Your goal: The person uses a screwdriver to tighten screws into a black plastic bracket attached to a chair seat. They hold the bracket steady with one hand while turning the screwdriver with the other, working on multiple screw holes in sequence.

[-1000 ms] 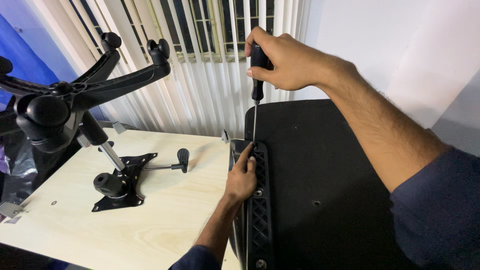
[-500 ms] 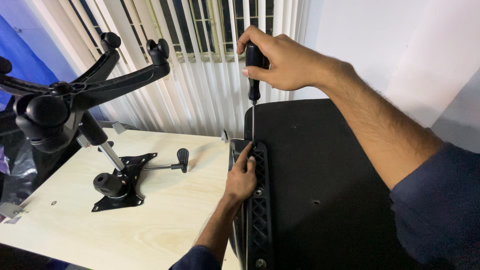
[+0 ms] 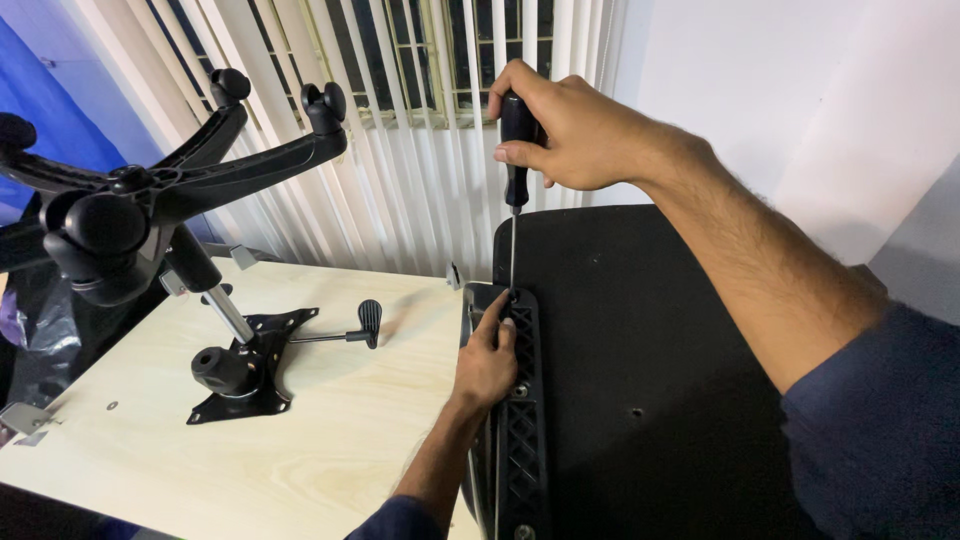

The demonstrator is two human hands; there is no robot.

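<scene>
My right hand (image 3: 570, 125) grips the black handle of a long screwdriver (image 3: 514, 190), held upright with its tip down at the top of a black plastic armrest bracket (image 3: 516, 420). My left hand (image 3: 487, 360) rests on that bracket, fingers steadying it right at the screwdriver tip. The bracket lies along the left edge of a black chair seat panel (image 3: 650, 370), which lies flat on the table.
A light wooden table (image 3: 310, 440) carries a black tilt mechanism plate with a lever (image 3: 262, 360). An upturned chair base with castors (image 3: 150, 190) looms at the left. Vertical blinds (image 3: 400, 130) hang behind. A small metal piece (image 3: 22, 417) lies at the table's left edge.
My right hand has shifted slightly on the screwdriver handle; the tip stays at the same spot on the bracket. My left hand has not moved.
</scene>
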